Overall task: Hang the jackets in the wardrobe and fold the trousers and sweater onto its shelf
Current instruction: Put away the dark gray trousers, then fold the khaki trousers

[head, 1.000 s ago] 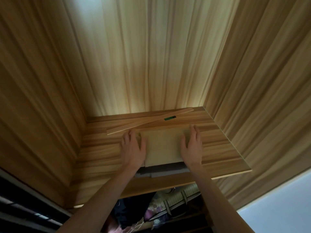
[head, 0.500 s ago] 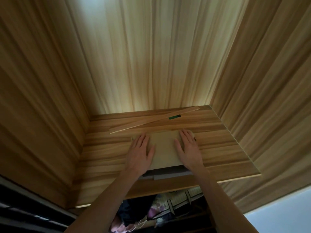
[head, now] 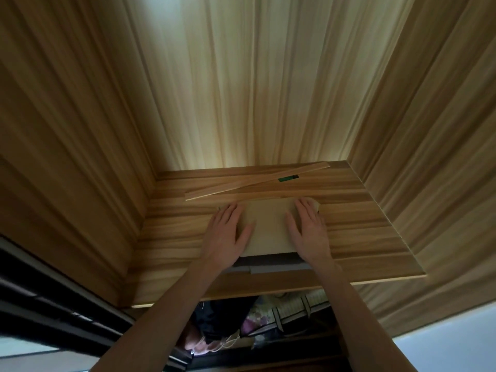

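Note:
A folded tan garment (head: pixel 268 226) lies on the wooden wardrobe shelf (head: pixel 362 237), stacked on a folded grey garment (head: pixel 271 265) whose front edge sticks out beneath it. My left hand (head: pixel 226 233) lies flat on the tan garment's left side, fingers spread. On its right side my right hand (head: pixel 308 232) presses down flat in the same way. Neither hand grips anything. Below the shelf hang dark and patterned jackets (head: pixel 268 318).
A loose wooden strip (head: pixel 255 183) with a green label lies slantwise at the back of the shelf. Wooden side walls and the back wall enclose the shelf. The wardrobe's dark door track (head: pixel 67 318) runs at lower left.
Both hands slid from the sides of the folded tan garment onto its top, pushing it a little further back on the shelf. The camera tilted slightly.

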A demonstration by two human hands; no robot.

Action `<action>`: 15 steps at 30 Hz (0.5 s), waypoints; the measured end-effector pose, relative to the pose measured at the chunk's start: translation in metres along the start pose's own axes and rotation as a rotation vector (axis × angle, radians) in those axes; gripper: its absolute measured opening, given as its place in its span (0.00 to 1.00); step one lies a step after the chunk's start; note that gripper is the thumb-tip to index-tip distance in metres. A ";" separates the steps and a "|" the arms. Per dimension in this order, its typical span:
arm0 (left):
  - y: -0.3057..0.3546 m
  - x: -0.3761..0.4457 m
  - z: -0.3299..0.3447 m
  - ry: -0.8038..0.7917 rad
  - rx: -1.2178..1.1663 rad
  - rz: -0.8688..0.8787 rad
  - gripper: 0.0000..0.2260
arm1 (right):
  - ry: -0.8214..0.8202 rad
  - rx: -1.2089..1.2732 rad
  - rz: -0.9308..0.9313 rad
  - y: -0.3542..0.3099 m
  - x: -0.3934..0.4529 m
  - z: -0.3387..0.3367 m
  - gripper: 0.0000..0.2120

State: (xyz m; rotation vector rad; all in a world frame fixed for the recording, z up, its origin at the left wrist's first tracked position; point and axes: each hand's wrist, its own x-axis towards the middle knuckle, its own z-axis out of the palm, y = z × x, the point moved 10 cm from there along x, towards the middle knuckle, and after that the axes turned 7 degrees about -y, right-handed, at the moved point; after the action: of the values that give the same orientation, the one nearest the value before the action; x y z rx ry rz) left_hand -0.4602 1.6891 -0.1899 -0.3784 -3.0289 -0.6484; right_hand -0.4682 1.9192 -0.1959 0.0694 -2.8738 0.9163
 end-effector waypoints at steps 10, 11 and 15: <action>-0.012 -0.097 -0.093 0.224 0.023 0.000 0.31 | 0.077 0.103 -0.179 -0.100 -0.061 -0.018 0.35; -0.015 -0.111 -0.102 0.247 0.015 -0.009 0.31 | 0.070 0.120 -0.197 -0.112 -0.069 -0.017 0.34; -0.018 -0.172 -0.140 0.371 -0.015 0.002 0.28 | 0.038 0.176 -0.266 -0.162 -0.102 -0.008 0.32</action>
State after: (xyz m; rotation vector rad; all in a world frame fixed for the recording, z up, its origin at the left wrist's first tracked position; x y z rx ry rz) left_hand -0.3019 1.5771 -0.0816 -0.2302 -2.6723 -0.6569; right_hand -0.3529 1.7923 -0.1105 0.4339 -2.6565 1.0962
